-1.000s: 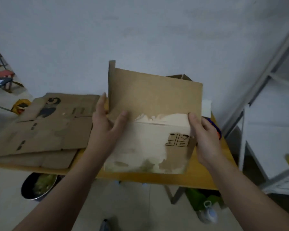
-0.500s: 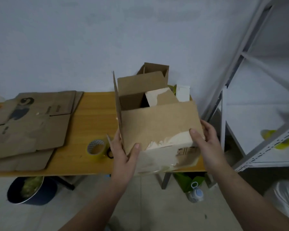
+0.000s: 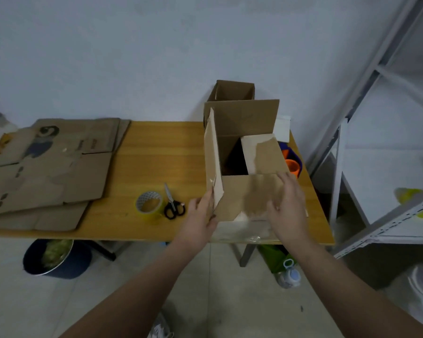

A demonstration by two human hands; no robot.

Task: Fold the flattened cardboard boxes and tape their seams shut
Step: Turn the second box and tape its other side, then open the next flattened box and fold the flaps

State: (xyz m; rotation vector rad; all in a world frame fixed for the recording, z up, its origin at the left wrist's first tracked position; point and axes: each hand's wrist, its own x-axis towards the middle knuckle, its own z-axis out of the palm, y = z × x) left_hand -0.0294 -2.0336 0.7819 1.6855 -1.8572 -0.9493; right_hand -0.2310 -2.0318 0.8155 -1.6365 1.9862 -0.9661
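Head view. Long yellow-brown wooden table (image 3: 156,147) against a pale blue-grey wall, with pale tiled floor below.

On the table, at its near edge: open brown cardboard box (image 3: 235,193). Left flap upright, far flap raised, right flap folded inward over the dark opening.

- Behind the box: a smaller open cardboard box (image 3: 232,90).
- Right of the box: an orange-and-blue plastic object (image 3: 292,164), then a grey metal shelving rack (image 3: 352,113).
- Left of the box: black-handled scissors (image 3: 172,203) just beside a yellow tape roll (image 3: 149,203).
- Well left of the box: a stack of flattened brown cardboard boxes (image 3: 54,172).
- Below and left of the box: a dark blue bin (image 3: 56,259) on the floor.

At the box's near left corner, left hand (image 3: 200,215), fingers mostly straight against the upright flap's outer face, thumb hidden. At the near right corner, right hand (image 3: 288,206), blurred, fingers spread and laid on the near face. Hands apart, with the box between them.
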